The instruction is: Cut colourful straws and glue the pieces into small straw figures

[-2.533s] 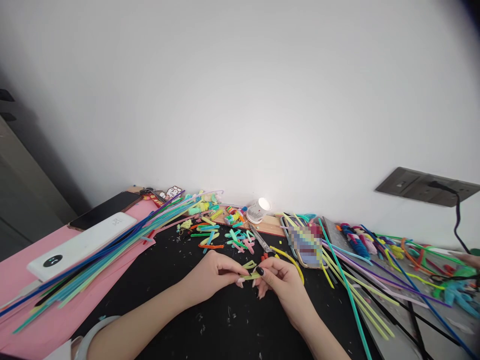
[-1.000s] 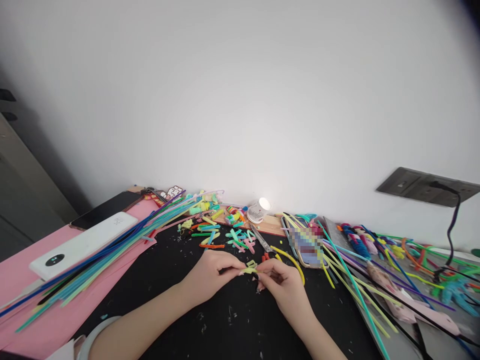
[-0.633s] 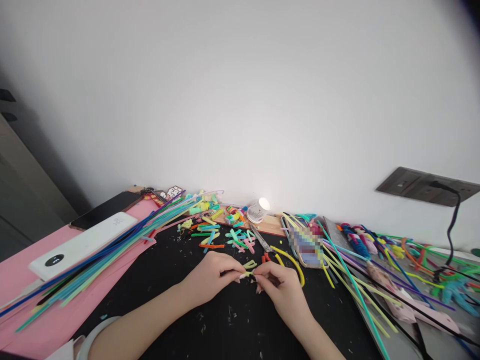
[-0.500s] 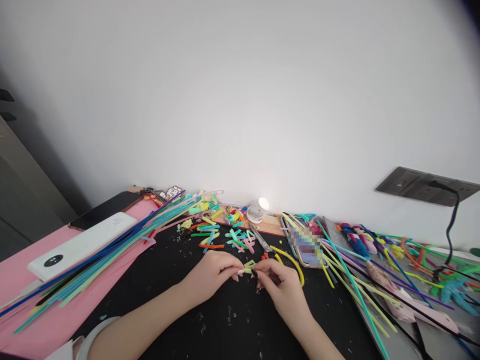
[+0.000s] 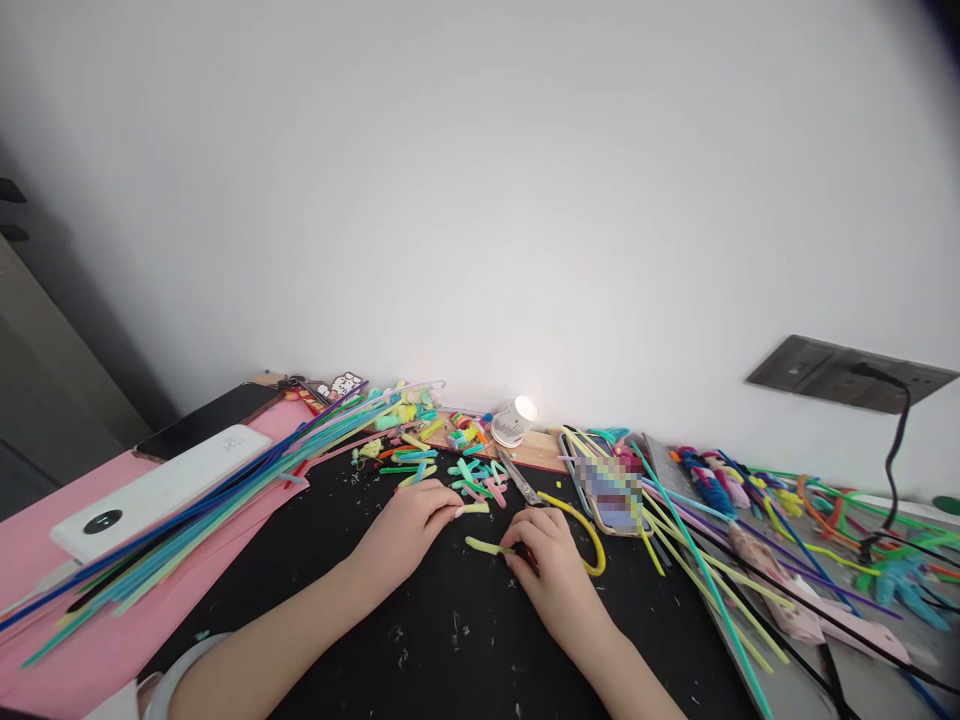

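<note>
My left hand (image 5: 416, 520) pinches a short pale yellow-green pipe cleaner piece (image 5: 475, 508), which sticks out to the right of the fingertips. A second pale yellow-green piece (image 5: 484, 546) is between the fingertips of my right hand (image 5: 547, 565) and points left. The two pieces are apart, just over the black mat (image 5: 450, 620). Scissors (image 5: 519, 480) lie beyond my right hand, blades pointing away, with a yellow handle curving behind the hand. Something dark red shows under the right fingers; I cannot make out what. Cut pipe cleaner pieces (image 5: 469, 472) in several colours lie beyond my hands.
A paper cup (image 5: 511, 424) leans by the wall. Long pipe cleaners (image 5: 247, 500) lie across the pink sheet (image 5: 180, 570) beside a white power bank (image 5: 165, 490). More strands (image 5: 697, 560) cross a phone (image 5: 611, 500) on the right. A cable (image 5: 896, 460) hangs from the wall socket.
My hands, close together before, have parted. The left moved slightly left and away from me with one piece; the right, with the other piece, now covers more of the scissors' handle.
</note>
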The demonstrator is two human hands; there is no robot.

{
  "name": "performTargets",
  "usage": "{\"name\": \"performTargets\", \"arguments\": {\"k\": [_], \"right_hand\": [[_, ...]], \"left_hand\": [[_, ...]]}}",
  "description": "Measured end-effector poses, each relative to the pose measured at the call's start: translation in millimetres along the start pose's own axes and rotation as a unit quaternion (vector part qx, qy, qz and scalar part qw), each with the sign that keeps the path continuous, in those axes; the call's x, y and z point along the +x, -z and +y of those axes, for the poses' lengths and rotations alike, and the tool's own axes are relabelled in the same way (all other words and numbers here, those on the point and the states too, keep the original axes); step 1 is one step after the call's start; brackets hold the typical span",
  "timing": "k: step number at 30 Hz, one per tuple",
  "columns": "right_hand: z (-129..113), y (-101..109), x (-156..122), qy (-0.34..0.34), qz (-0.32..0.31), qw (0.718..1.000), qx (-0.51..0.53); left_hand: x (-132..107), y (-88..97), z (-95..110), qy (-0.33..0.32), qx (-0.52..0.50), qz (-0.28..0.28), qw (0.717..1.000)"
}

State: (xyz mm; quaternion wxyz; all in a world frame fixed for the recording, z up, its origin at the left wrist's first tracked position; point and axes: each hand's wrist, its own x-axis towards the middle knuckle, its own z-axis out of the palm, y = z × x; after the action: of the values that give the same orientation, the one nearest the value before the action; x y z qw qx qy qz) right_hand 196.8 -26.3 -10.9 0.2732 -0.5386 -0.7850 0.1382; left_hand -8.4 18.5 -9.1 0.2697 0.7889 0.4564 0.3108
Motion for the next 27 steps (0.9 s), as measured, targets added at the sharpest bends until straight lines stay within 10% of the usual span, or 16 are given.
{"name": "performTargets", "arguments": {"k": [9,15,27], "right_hand": [[-5.0,6.6,2.8,-0.047,0.009,0.998,0.048],[-11.8,7.0,1.8,-0.040,0.006,0.992,0.117],[1.7,3.5,-0.1,-0.157,0.097,0.960,0.212]], "left_hand": [[-5.5,1.2,6.7,-0.015,0.006,0.005,1.000],[-7.5,-0.9,16.5,-0.083,-0.058,-0.105,0.989],[-6.2,-3.3,10.9,0.032,-0.141,-0.092,0.985]]}}
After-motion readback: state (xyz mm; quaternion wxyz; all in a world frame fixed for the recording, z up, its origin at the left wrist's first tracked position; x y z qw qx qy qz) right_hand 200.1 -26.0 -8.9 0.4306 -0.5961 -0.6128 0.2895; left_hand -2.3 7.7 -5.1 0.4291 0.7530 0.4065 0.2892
